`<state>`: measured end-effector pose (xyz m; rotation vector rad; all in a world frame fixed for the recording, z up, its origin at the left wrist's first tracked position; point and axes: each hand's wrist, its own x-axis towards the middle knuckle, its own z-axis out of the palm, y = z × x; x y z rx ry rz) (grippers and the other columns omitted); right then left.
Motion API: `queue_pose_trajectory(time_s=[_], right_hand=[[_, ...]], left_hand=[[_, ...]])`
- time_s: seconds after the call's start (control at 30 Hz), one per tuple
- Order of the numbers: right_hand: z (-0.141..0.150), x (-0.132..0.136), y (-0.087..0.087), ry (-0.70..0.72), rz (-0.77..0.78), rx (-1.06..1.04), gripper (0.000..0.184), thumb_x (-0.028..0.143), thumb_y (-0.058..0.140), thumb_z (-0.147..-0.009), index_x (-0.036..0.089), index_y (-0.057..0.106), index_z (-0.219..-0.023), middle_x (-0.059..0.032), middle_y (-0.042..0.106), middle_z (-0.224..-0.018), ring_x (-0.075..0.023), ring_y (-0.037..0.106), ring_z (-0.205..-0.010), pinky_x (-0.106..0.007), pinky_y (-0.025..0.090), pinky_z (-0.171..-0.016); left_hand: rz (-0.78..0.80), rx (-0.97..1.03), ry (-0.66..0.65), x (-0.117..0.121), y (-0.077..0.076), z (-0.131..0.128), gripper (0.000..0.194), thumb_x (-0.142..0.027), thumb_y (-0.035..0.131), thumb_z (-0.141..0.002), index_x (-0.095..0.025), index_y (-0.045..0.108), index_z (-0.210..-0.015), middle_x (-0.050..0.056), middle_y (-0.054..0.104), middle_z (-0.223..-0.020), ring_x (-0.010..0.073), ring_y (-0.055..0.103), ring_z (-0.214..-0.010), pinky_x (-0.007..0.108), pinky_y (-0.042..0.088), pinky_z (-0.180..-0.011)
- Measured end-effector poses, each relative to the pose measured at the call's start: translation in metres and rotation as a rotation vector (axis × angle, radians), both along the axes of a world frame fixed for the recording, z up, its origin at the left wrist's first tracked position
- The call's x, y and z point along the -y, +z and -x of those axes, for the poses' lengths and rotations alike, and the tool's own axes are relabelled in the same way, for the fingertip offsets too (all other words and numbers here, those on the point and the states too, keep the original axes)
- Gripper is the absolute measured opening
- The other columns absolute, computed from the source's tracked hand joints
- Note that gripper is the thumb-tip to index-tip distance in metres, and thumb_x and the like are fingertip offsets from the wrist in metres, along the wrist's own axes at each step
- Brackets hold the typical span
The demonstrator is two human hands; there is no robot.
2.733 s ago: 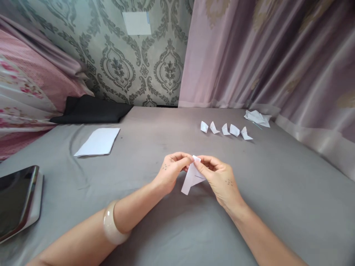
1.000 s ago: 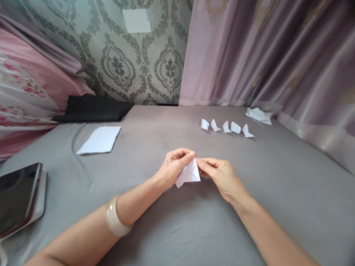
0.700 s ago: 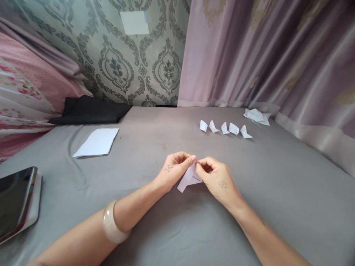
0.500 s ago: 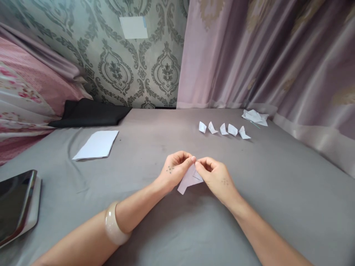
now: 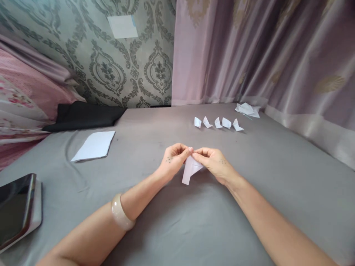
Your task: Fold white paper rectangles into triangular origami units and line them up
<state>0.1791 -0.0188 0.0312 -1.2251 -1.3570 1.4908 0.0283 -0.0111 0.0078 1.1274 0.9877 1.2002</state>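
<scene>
A partly folded piece of pale paper [image 5: 188,170] hangs between my hands, a narrow strip of it pointing down toward me. My left hand [image 5: 175,159] pinches its top edge between thumb and fingers. Close against it, my right hand [image 5: 215,162] grips the paper's upper right side, thumb on top. The fingertips of both hands nearly meet, and they cover the upper part of the paper. Beyond the hands, several small folded white paper pieces [image 5: 226,123] stand in a row on the grey cloth [image 5: 155,129].
White paper sheets [image 5: 93,146] lie at the left, with a black folded cloth [image 5: 85,114] behind them. A dark tablet-like device [image 5: 16,210] rests at the near left edge. More white paper [image 5: 247,109] lies at the far right by the curtain [image 5: 222,55].
Both hands have risen a little in view with the paper, and its strip has swung to hang more steeply. The whole view has shifted slightly.
</scene>
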Motion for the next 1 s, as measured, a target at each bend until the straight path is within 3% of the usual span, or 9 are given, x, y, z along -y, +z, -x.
queue_pose_trajectory(time_s=[0.13, 0.27, 0.43, 0.5, 0.6, 0.73, 0.83, 0.93, 1.0], right_hand=[[-0.001, -0.002, -0.005, 0.099, 0.031, -0.033, 0.028, 0.044, 0.067, -0.075, 0.017, 0.067, -0.07, 0.0, 0.064, -0.066, -0.0116, 0.056, -0.063, -0.026, 0.04, -0.064], [-0.003, -0.005, -0.007, 0.038, 0.101, -0.099, 0.023, 0.039, 0.07, -0.07, 0.017, 0.064, -0.066, 0.001, 0.061, -0.063, -0.0107, 0.052, -0.061, -0.026, 0.038, -0.062], [-0.006, -0.007, -0.004, -0.052, 0.237, -0.304, 0.018, 0.028, 0.073, -0.061, 0.017, 0.059, -0.059, 0.0042, 0.054, -0.058, -0.0096, 0.049, -0.059, -0.025, 0.039, -0.062], [-0.006, -0.006, -0.003, -0.049, 0.275, -0.348, 0.016, 0.027, 0.072, -0.061, 0.017, 0.059, -0.062, 0.0034, 0.056, -0.059, -0.0105, 0.05, -0.06, -0.026, 0.04, -0.061], [-0.005, -0.003, -0.001, 0.003, 0.33, -0.364, 0.015, 0.028, 0.07, -0.063, 0.017, 0.059, -0.066, 0.0023, 0.056, -0.06, -0.0112, 0.05, -0.058, -0.026, 0.04, -0.058], [-0.004, 0.001, 0.002, 0.08, 0.399, -0.354, 0.016, 0.029, 0.068, -0.066, 0.019, 0.056, -0.063, 0.0038, 0.05, -0.054, -0.0095, 0.043, -0.05, -0.024, 0.034, -0.048], [-0.009, -0.002, 0.002, 0.09, 0.45, -0.348, 0.023, 0.036, 0.069, -0.07, 0.018, 0.056, -0.064, 0.0036, 0.048, -0.054, -0.0079, 0.039, -0.048, -0.022, 0.028, -0.045], [-0.016, -0.007, 0.0, -0.066, 0.286, -0.247, 0.042, 0.058, 0.06, -0.076, 0.017, 0.063, -0.068, -0.0014, 0.057, -0.065, -0.0095, 0.047, -0.056, -0.022, 0.033, -0.049], [-0.018, -0.008, -0.001, -0.079, 0.12, -0.2, 0.047, 0.063, 0.057, -0.077, 0.017, 0.068, -0.079, -0.0043, 0.064, -0.08, -0.0122, 0.055, -0.071, -0.023, 0.039, -0.058]], left_hand=[[-0.02, -0.044, 0.05, 0.002, 0.003, -0.001, 0.029, -0.039, 0.071, -0.073, -0.013, 0.058, -0.066, -0.004, 0.05, -0.057, 0.0057, 0.042, -0.051, 0.02, 0.032, -0.05], [-0.071, -0.138, -0.002, 0.003, 0.001, 0.003, 0.03, -0.04, 0.059, -0.083, -0.014, 0.058, -0.069, -0.004, 0.048, -0.055, 0.0062, 0.04, -0.048, 0.02, 0.032, -0.048], [-0.556, -0.499, 0.112, 0.007, -0.003, 0.013, 0.024, -0.02, 0.049, -0.087, -0.019, 0.06, -0.109, 0.008, 0.064, -0.099, 0.016, 0.059, -0.087, 0.027, 0.048, -0.071], [-0.74, -0.605, 0.097, 0.008, -0.001, 0.015, 0.03, -0.014, 0.049, -0.085, -0.022, 0.061, -0.112, 0.009, 0.063, -0.112, 0.0192, 0.058, -0.102, 0.033, 0.048, -0.083], [-0.815, -0.613, 0.007, 0.011, 0.004, 0.015, 0.027, -0.015, 0.049, -0.087, -0.024, 0.066, -0.106, 0.008, 0.066, -0.113, 0.0206, 0.058, -0.108, 0.038, 0.043, -0.096], [-0.7, -0.514, -0.008, 0.012, 0.008, 0.015, 0.02, -0.024, 0.055, -0.086, -0.025, 0.073, -0.094, 0.007, 0.071, -0.097, 0.0204, 0.062, -0.093, 0.035, 0.046, -0.089], [-0.485, -0.467, 0.022, 0.013, 0.006, 0.013, 0.016, -0.029, 0.059, -0.083, -0.022, 0.074, -0.085, 0.006, 0.07, -0.082, 0.0176, 0.061, -0.077, 0.029, 0.047, -0.076], [-0.167, -0.322, -0.001, 0.014, 0.004, 0.009, 0.018, -0.033, 0.063, -0.081, -0.017, 0.069, -0.078, 0.004, 0.067, -0.071, 0.0128, 0.055, -0.062, 0.024, 0.044, -0.062], [-0.026, -0.216, -0.052, 0.015, 0.003, 0.007, 0.023, -0.036, 0.065, -0.079, -0.014, 0.067, -0.075, 0.003, 0.065, -0.069, 0.0103, 0.052, -0.058, 0.022, 0.042, -0.059]])
